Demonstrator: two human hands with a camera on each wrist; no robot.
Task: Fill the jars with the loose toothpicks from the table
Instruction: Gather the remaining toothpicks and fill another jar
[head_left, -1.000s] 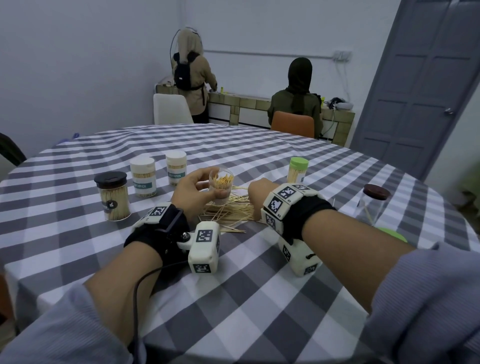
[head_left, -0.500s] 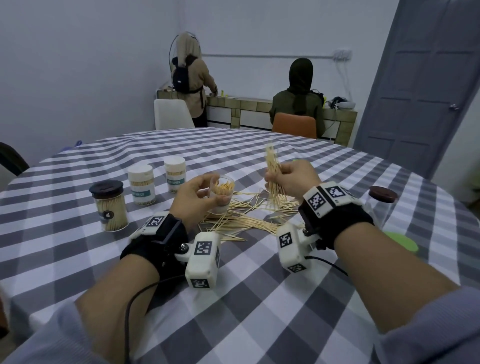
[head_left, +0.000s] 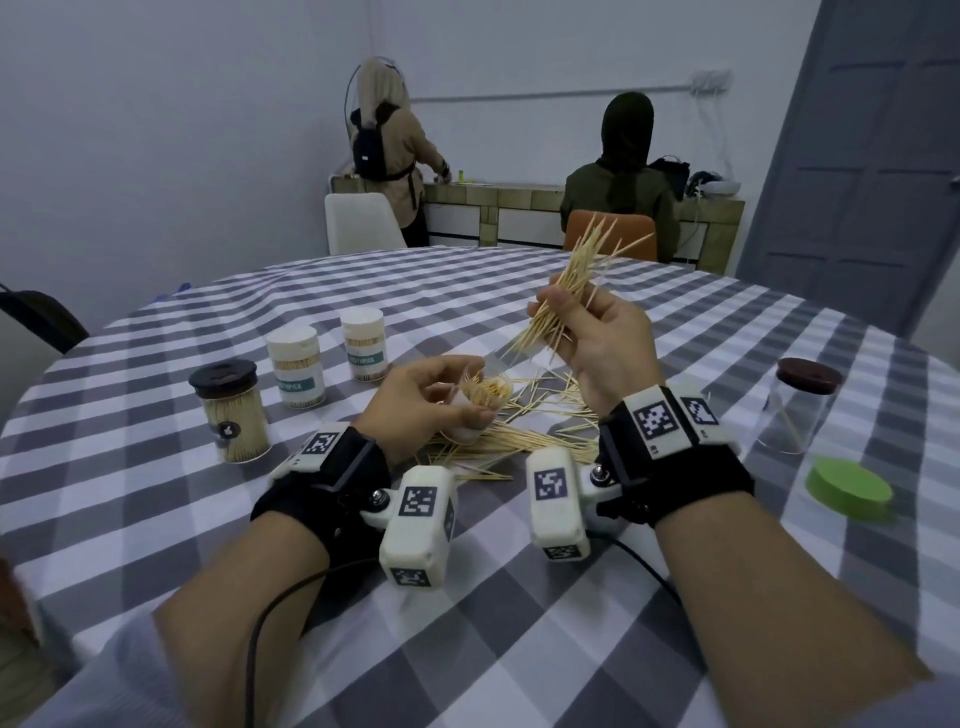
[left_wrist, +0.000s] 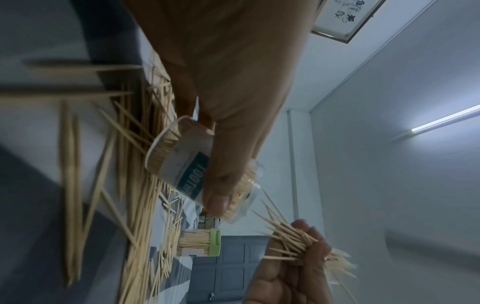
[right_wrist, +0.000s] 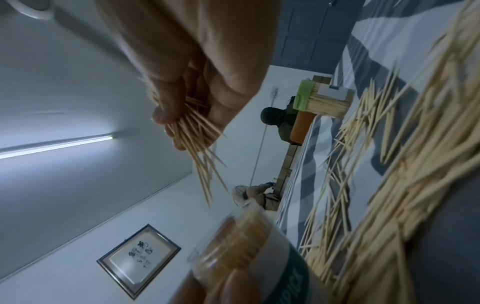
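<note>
**Bundle over open jar**

Wrist views blurred; jar base hidden by left hand, fingers curled round it, tilted, w/ picks inside. Right hand pinches thin wooden bundle just above. Loose picks on checked table. Capped jars left, full.

Toothpick bundle now higher, nearer jar

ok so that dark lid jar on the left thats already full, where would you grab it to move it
Grip the dark-lid jar around its clear wall below the lid, coming from the near side with the left hand. It stands upright and apart from the white-capped jars, so fingers can wrap the cylinder; the lid alone might come off.
</note>
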